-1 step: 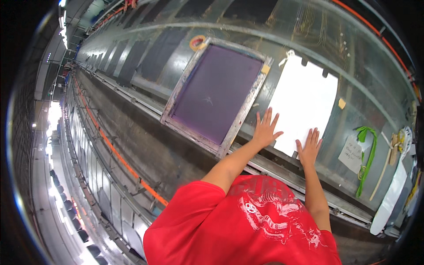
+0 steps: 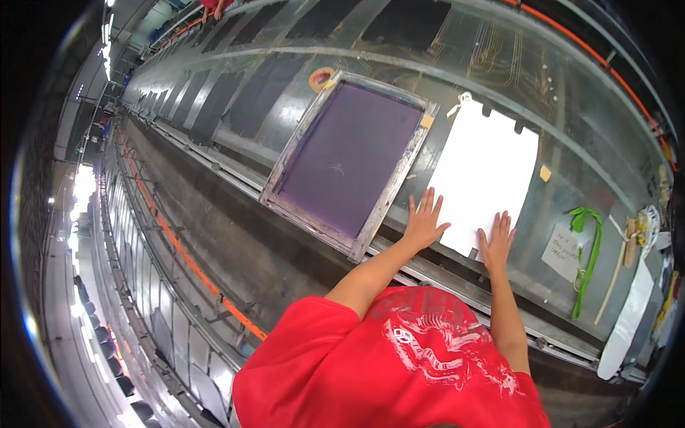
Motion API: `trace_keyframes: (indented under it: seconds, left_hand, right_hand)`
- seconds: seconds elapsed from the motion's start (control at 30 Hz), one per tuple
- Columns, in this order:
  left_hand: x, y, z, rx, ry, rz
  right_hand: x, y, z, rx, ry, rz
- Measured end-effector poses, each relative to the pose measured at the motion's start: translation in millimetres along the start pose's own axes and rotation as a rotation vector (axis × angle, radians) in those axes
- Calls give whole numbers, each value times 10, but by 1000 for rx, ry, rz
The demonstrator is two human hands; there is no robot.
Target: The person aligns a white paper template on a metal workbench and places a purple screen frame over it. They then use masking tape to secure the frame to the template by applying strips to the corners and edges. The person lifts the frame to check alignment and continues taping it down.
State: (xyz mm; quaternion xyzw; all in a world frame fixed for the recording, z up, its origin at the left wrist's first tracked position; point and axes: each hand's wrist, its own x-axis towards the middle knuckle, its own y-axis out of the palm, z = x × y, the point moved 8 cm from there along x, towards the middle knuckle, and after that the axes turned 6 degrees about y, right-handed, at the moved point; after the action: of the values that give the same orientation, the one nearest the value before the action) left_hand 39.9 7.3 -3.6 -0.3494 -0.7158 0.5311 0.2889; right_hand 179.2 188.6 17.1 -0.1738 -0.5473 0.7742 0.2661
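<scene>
A white, flat cut panel (image 2: 489, 164), which looks like cloth, lies on the long grey table, with dark notches at its far end. My left hand (image 2: 424, 225) rests flat at the panel's near left edge, fingers spread and holding nothing. At its near right corner, my right hand (image 2: 496, 246) lies flat with fingers stretched out, also without a grip on anything. Left of the panel lies a printing screen (image 2: 349, 160) with purple mesh and a worn, stained frame. Its right side is close to my left hand.
A tape roll (image 2: 322, 80) sits at the screen's far left corner. To the right are a handwritten note (image 2: 562, 251), a green strap (image 2: 589, 267), a thin stick (image 2: 610, 289) and a long white strip (image 2: 628, 328). Dark rectangles (image 2: 407, 25) line the table. Another person's hand (image 2: 217, 11) shows far off.
The whole view has shifted slightly. My left hand sits a little nearer to me along the panel's edge. Both hands stay flat; panel and screen keep their places on the table.
</scene>
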Motion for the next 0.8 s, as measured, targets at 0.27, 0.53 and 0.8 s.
trace_keyframes:
  seconds: [0.27, 0.53, 0.8]
  left_hand:
    - [-850, 92, 9, -58, -21, 194]
    - [-1536, -119, -24, -65, 94, 152]
    - [-1828, -1671, 1360, -303, -331, -443]
  right_hand:
    - [-582, 282, -249, -160, 125, 58]
    - [-1065, 198, -282, -155, 243, 274]
    - [-857, -5, 551, 471, 77, 74]
